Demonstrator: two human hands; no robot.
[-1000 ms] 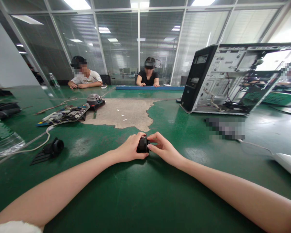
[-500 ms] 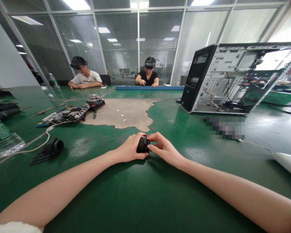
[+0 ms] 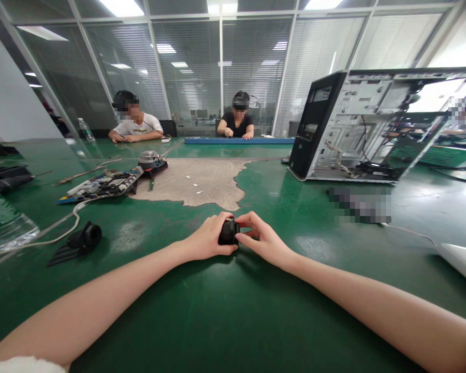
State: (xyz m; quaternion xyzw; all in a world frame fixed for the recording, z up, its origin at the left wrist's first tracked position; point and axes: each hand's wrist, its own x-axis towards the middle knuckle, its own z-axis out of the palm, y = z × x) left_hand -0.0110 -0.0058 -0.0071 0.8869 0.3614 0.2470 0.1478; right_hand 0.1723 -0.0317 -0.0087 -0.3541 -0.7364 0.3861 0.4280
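At the middle of the green tabletop, a small black object with a thick, faceted body and a narrower right end sits between my hands. Its exact kind I cannot make out. My left hand wraps round the body from the left, thumb on the near side and fingers over the top. From the right, my right hand pinches the narrower end between thumb and fingertips. Parts of the object are hidden by my fingers.
To the left lie a black part with a round opening, a circuit board, a white cable and a plastic bottle. An opened computer case stands right. Two people sit across the table; another is partly visible far right.
Almost nothing differs. Both hands keep the same hold on the black object, and the view has shifted very slightly.
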